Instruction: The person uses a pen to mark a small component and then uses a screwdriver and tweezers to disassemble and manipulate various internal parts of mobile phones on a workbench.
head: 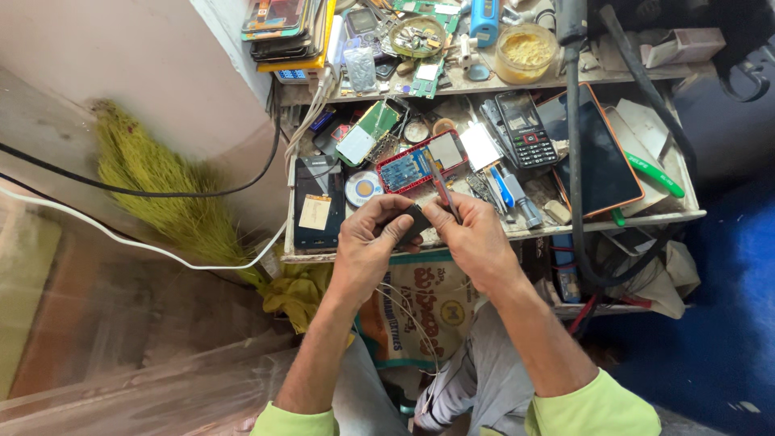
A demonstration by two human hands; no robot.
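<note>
the worktop (646, 220) fills the upper middle of your view, a cluttered tray-like surface with a shelf (565, 79) above it at 12 o'clock. at 9 o'clock from your hands a green straw broom (157, 182) leans in the corner, with a black cable (121, 187) and a white cable (121, 236) crossing it. below your hands, at 6 o'clock, a printed sack (420, 311) lies over your lap.

on the worktop, at 2 o'clock from your hands, lies a dark tablet with an orange rim (601, 153), and just left of it a black keypad phone (525, 127). at 10 o'clock a black smartphone (316, 202) lies face down with a tan sticker on it. at 12 o'clock, just beyond your fingers, sits a phone frame with a red edge and a blue circuit board (420, 161). a stack of phones (282, 28) sits on the shelf at 11 o'clock, and a round tub of yellow powder (526, 50) at 1 o'clock.

your left hand (370, 242) is curled closed around a small black part (416, 220), thumb and fingers pinching it just over the front edge of the worktop. your right hand (476, 238) is closed too, gripping a thin red-handled tool (444, 194) whose lower end meets the black part, and its fingers touch that part from the right.
</note>
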